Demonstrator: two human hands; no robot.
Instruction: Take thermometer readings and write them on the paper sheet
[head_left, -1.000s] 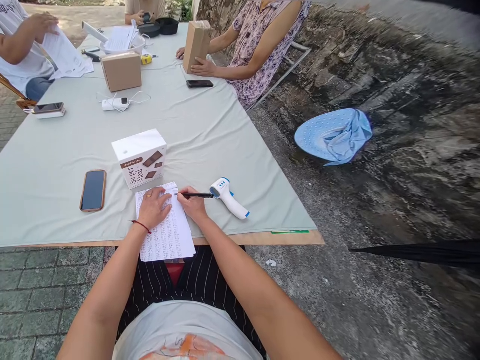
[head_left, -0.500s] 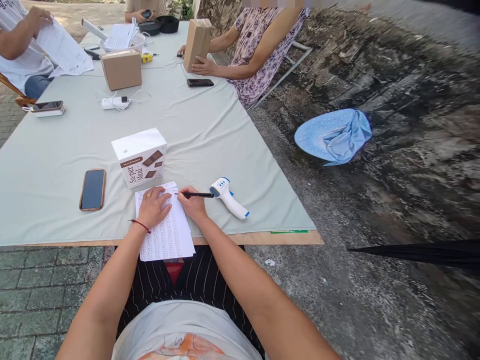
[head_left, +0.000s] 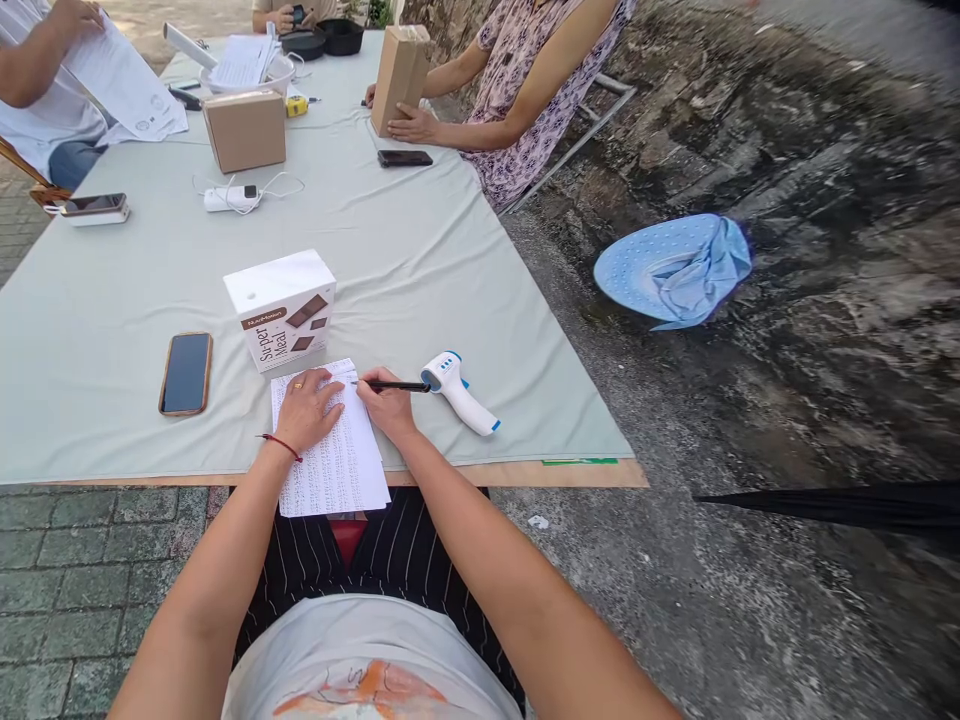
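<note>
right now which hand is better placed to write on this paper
Probably the right hand: it holds the black pen at the paper, while the left hand rests on it, penless.

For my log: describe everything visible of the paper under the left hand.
The paper looks like several white sheets, edges uneven, with rows of small unreadable marks. It lies on the tablecloth, near end overhanging the edge. The left hand rests on its upper part; the right hand holds a pen at its top right.
</note>
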